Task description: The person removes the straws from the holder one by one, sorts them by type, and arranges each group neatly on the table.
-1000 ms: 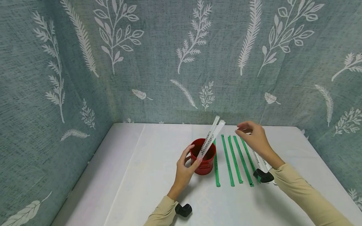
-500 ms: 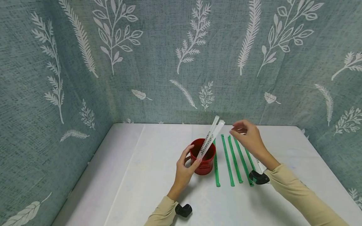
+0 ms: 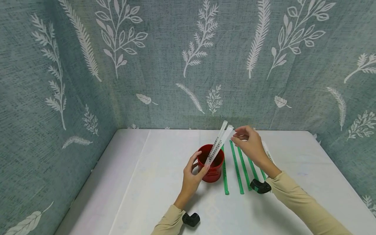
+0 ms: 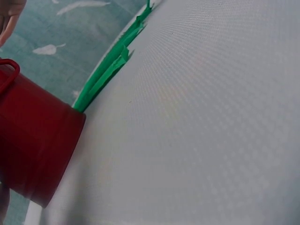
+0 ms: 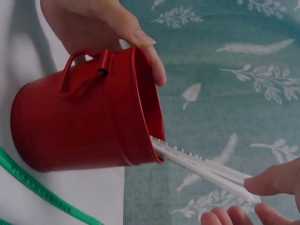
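Note:
A red metal mug (image 3: 212, 176) with a wire-like handle stands on the white table. My left hand (image 3: 192, 176) grips it by the rim, thumb at the near side and fingers at the left. Two white paper-wrapped straws (image 3: 217, 147) lean out of the mug toward the upper right. My right hand (image 3: 249, 143) is at their upper ends, its fingers bent and thumb apart from the fingertips. In the right wrist view the thumb overlaps the ends of the white straws (image 5: 201, 168), with a gap to the fingers below.
Several green paper-wrapped straws (image 3: 236, 168) lie in a row right of the mug, some partly under the right forearm. Another white-wrapped straw (image 3: 268, 152) shows behind the right wrist. A teal leaf-patterned cloth (image 3: 164, 65) hangs behind the table.
My right hand has moved left, from above the right-hand green straws to the tops of the white straws in the mug. The left hand and mug have stayed put.

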Demonstrator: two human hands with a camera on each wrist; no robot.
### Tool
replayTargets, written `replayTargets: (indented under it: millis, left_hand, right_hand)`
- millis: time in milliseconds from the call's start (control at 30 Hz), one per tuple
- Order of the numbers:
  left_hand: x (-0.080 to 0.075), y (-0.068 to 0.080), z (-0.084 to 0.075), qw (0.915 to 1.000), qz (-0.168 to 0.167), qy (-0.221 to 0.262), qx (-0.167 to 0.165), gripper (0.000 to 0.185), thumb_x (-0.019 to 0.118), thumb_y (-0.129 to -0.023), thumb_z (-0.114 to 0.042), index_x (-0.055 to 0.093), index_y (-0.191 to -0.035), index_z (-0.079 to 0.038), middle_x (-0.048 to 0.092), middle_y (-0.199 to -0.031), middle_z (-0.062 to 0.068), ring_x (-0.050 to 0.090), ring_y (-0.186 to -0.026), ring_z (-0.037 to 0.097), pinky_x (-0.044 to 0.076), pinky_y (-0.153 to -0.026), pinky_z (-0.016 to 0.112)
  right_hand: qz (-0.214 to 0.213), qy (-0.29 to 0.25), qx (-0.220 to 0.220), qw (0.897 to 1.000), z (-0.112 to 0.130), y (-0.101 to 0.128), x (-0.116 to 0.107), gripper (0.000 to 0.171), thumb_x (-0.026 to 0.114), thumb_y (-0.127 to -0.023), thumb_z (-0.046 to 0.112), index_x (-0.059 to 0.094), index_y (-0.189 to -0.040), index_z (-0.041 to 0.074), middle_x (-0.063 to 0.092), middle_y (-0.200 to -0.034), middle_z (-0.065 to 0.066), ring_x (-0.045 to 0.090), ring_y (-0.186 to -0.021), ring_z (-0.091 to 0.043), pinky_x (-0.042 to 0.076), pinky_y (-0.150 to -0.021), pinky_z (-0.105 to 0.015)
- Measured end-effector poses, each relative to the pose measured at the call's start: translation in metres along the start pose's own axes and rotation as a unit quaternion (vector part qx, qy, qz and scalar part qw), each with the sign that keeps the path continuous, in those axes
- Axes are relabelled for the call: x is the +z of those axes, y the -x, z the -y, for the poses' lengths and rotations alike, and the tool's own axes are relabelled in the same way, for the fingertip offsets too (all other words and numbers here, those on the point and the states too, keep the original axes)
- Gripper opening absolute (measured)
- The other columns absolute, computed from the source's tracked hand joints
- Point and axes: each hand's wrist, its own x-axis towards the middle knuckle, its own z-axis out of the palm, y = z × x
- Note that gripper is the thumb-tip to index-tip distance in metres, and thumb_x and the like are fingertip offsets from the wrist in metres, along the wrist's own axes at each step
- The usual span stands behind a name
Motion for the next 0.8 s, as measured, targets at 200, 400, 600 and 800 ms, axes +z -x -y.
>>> replayTargets:
  millis: [200, 400, 600, 800]
  left_hand:
    - [0.001, 0.000, -0.001, 1.0000, 0.002, 0.002, 0.000, 0.052, 0.065, -0.087, -0.004, 0.046, -0.135, 0.002, 0.046, -0.140, 0.016, 0.041, -0.126, 0.035, 0.038, -0.097, 0.057]
    - [0.001, -0.001, -0.003, 1.0000, 0.004, -0.003, -0.002, 0.052, 0.064, -0.088, -0.005, 0.046, -0.136, 0.002, 0.046, -0.140, 0.017, 0.040, -0.126, 0.037, 0.038, -0.097, 0.057]
    - [0.001, 0.000, -0.004, 1.0000, 0.000, -0.009, -0.003, 0.051, 0.064, -0.087, -0.005, 0.046, -0.135, 0.001, 0.046, -0.140, 0.015, 0.042, -0.126, 0.035, 0.038, -0.097, 0.057]
    - [0.001, 0.000, -0.002, 0.9999, -0.002, -0.012, -0.004, 0.051, 0.064, -0.087, -0.003, 0.047, -0.135, 0.000, 0.047, -0.139, 0.014, 0.043, -0.125, 0.030, 0.039, -0.096, 0.056]
  right_hand:
    - [-0.014, -0.016, 0.013, 1.000, -0.003, -0.002, 0.011, 0.034, 0.064, -0.090, 0.009, 0.049, -0.118, -0.003, 0.060, -0.102, -0.018, 0.061, -0.089, -0.027, 0.055, -0.071, -0.033]
    - [-0.039, -0.044, 0.033, 0.998, -0.004, -0.003, 0.024, 0.044, 0.066, -0.089, 0.012, 0.043, -0.123, -0.002, 0.059, -0.103, -0.019, 0.060, -0.090, -0.029, 0.055, -0.068, -0.026]
    - [-0.059, -0.077, 0.065, 0.993, -0.003, -0.005, 0.039, 0.051, 0.068, -0.088, 0.014, 0.038, -0.126, -0.003, 0.057, -0.105, -0.020, 0.061, -0.088, -0.023, 0.055, -0.067, -0.024]
    - [-0.078, -0.117, 0.068, 0.988, -0.008, -0.009, 0.049, 0.042, 0.067, -0.087, 0.006, 0.045, -0.120, -0.004, 0.058, -0.097, -0.019, 0.061, -0.074, -0.008, 0.056, -0.067, -0.029]
